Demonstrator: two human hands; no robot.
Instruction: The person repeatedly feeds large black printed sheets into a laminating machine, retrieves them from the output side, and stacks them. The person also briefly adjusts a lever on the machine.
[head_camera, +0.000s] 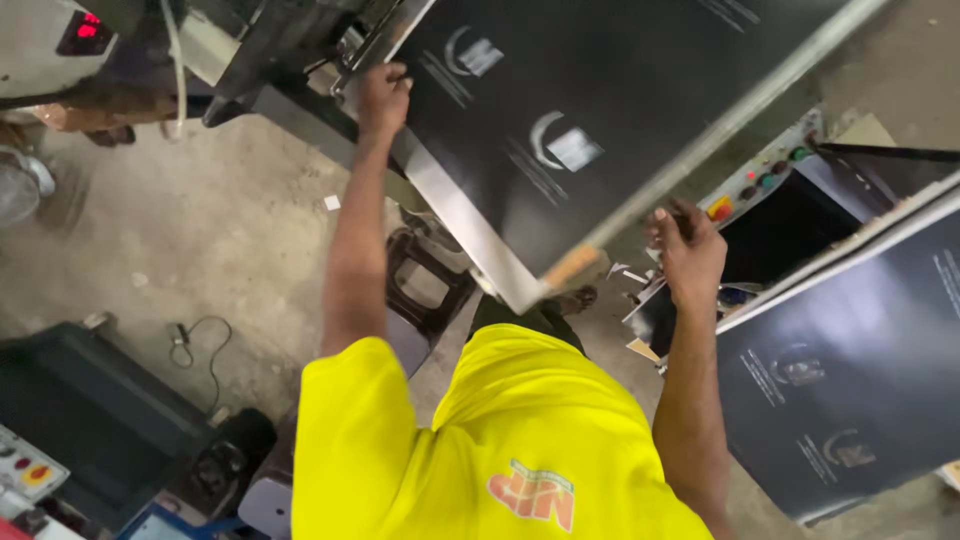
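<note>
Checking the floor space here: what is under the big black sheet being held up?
Under the black sheet a dark stool and grey floor show; anything further beneath is covered.

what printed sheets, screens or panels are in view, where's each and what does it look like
Black sheet: top centre, held by left hand and right hand; large, glossy, pale crescent marks and small grey patches.
Sheet stack: lower right; black, same marks.
Red display: top left corner; small, dark, glowing digits.
Button panel: right of centre; grey strip, coloured buttons.
</note>
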